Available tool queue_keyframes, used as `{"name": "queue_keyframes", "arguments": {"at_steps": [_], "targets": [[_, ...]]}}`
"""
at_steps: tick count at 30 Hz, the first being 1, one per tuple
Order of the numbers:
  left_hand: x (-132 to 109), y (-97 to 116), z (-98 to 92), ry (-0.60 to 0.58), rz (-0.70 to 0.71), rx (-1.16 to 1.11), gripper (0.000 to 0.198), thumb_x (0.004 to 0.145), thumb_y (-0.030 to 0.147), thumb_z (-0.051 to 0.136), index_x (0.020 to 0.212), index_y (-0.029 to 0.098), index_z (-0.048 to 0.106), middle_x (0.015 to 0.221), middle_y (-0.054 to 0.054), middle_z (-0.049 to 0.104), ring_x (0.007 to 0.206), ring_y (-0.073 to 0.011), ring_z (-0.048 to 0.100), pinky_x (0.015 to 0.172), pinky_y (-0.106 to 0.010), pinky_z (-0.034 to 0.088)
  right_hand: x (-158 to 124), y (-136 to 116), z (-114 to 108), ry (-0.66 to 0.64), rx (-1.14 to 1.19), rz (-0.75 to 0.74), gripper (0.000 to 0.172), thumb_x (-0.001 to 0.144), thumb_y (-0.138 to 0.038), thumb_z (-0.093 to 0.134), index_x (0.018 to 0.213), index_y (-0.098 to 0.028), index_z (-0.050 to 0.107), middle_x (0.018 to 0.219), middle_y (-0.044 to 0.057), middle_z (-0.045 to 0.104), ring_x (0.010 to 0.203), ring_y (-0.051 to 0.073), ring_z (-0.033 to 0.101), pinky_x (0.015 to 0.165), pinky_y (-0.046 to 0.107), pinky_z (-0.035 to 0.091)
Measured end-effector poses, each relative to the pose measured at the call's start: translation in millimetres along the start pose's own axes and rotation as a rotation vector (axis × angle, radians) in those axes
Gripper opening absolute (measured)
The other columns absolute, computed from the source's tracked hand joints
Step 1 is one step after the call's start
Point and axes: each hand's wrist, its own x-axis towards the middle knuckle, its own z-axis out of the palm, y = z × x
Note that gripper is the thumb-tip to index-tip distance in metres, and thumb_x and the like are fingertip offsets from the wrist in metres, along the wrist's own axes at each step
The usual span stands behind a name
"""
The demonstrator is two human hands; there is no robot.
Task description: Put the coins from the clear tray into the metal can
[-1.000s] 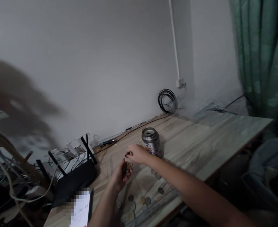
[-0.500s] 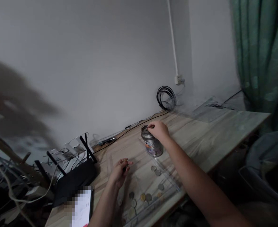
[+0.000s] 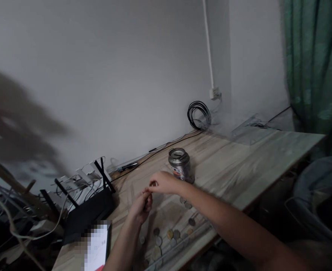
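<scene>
My left hand is raised above the wooden table with its fingers curled in. Whatever it holds is hidden. At its fingertips my right hand meets it, thumb and fingers pinched together, and I cannot make out what is between them. Just behind my right hand stands a can-shaped coin bank, upright, with a slot in its metal-looking lid and a coloured picture on its side. Several loose coins, silver and yellowish, lie below my hands on a clear plastic sheet or tray.
A black router with antennas and tangled cables is at the left, near a lit phone-like screen. A coiled black cable leans on the wall. A clear box-like object sits at the back right of the table.
My right hand has moved from the coin bank's lid down and left to my left hand, uncovering the slot. My left hand's fingers have curled in more.
</scene>
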Motion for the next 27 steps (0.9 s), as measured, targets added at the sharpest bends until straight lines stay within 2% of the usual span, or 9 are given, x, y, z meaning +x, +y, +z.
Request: {"name": "queue_keyframes", "arguments": {"at_steps": [1, 3, 5, 9, 12, 16, 19, 23, 27], "targets": [[0.1, 0.0, 0.3, 0.022, -0.003, -0.019, 0.027, 0.059, 0.027, 0.066, 0.065, 0.017, 0.042, 0.038, 0.011, 0.034, 0.03, 0.0007, 0.018, 0.034, -0.015, 0.003, 1.2, 1.2, 6.6, -0.094, 0.018, 0.016, 0.037, 0.075, -0.047, 0.049, 0.074, -0.015, 0.067, 0.06, 0.001, 0.061, 0.052, 0.008, 0.046, 0.048, 0.02, 0.028], [-0.1, 0.3, 1.5, 0.059, -0.005, -0.04, 0.027, 0.058, 0.027, 0.067, 0.064, 0.017, 0.042, 0.038, 0.011, 0.033, 0.03, 0.0008, 0.017, 0.035, -0.015, 0.002, 2.7, 5.4, 13.9, -0.168, 0.076, 0.064, 0.043, 0.075, -0.05, 0.046, 0.068, -0.013, 0.067, 0.053, 0.002, 0.059, 0.047, 0.008, 0.044, 0.045, 0.02, 0.025], [-1.0, 1.1, 3.3, 0.082, 0.037, -0.038, 0.026, 0.057, 0.029, 0.068, 0.067, 0.016, 0.048, 0.037, 0.011, 0.032, 0.03, 0.0006, 0.017, 0.035, -0.015, 0.003, 3.5, 9.6, 15.2, -0.175, 0.213, 0.129, 0.043, 0.073, -0.05, 0.048, 0.065, -0.012, 0.066, 0.053, 0.002, 0.059, 0.047, 0.007, 0.046, 0.043, 0.018, 0.027], [-3.4, 4.5, 5.8, 0.137, 0.246, 0.014, 0.035, 0.057, 0.033, 0.07, 0.081, 0.012, 0.058, 0.038, 0.01, 0.034, 0.032, 0.0003, 0.022, 0.035, -0.015, 0.008, 6.4, 12.1, 14.1, -0.174, 0.527, 0.197, 0.035, 0.073, -0.043, 0.052, 0.069, -0.01, 0.066, 0.06, 0.004, 0.063, 0.049, 0.008, 0.052, 0.044, 0.017, 0.033], [-3.6, 6.7, 5.6, 0.141, 0.245, -0.027, 0.036, 0.064, 0.033, 0.066, 0.093, 0.013, 0.058, 0.04, 0.01, 0.034, 0.032, 0.0002, 0.022, 0.034, -0.014, 0.009, 8.2, 10.3, 10.2, 0.08, 0.433, 0.177, 0.03, 0.074, -0.038, 0.052, 0.07, -0.012, 0.067, 0.061, 0.003, 0.063, 0.053, 0.009, 0.053, 0.049, 0.019, 0.035], [-0.4, 6.5, 2.0, 0.056, -0.093, -0.132, 0.019, 0.074, 0.018, 0.051, 0.091, 0.01, 0.055, 0.047, 0.007, 0.041, 0.031, 0.0005, 0.024, 0.031, -0.012, 0.01, 1.9, 12.6, -15.0, 0.551, 0.129, 0.096, 0.02, 0.076, -0.029, 0.051, 0.076, -0.017, 0.068, 0.076, 0.003, 0.066, 0.069, 0.012, 0.055, 0.063, 0.021, 0.037], [2.2, 4.3, -1.4, 0.004, -0.179, -0.172, 0.017, 0.073, 0.008, 0.044, 0.088, 0.008, 0.053, 0.054, 0.002, 0.048, 0.035, -0.0006, 0.036, 0.03, -0.01, 0.02, -7.7, 21.3, -43.2, 0.767, -0.037, 0.129, 0.019, 0.077, -0.023, 0.049, 0.086, -0.02, 0.066, 0.084, 0.003, 0.065, 0.079, 0.013, 0.054, 0.071, 0.023, 0.036], [2.3, 1.9, -2.0, -0.022, -0.175, -0.152, 0.031, 0.069, -0.002, 0.039, 0.098, 0.006, 0.049, 0.075, -0.008, 0.061, 0.056, -0.0068, 0.057, 0.049, -0.014, 0.046, -15.3, 39.4, -66.9, 0.797, -0.238, 0.335, 0.019, 0.073, -0.021, 0.05, 0.083, -0.022, 0.066, 0.081, 0.004, 0.065, 0.083, 0.017, 0.051, 0.07, 0.026, 0.034], [-0.5, 2.4, 1.4, -0.048, -0.145, -0.099, 0.044, 0.068, -0.008, 0.039, 0.109, 0.007, 0.043, 0.091, -0.013, 0.062, 0.079, -0.0128, 0.063, 0.065, -0.018, 0.051, -15.5, 53.6, -68.9, 0.689, -0.294, 0.523, 0.014, 0.066, -0.021, 0.055, 0.071, -0.023, 0.068, 0.072, 0.004, 0.063, 0.08, 0.018, 0.05, 0.068, 0.028, 0.032]]}}
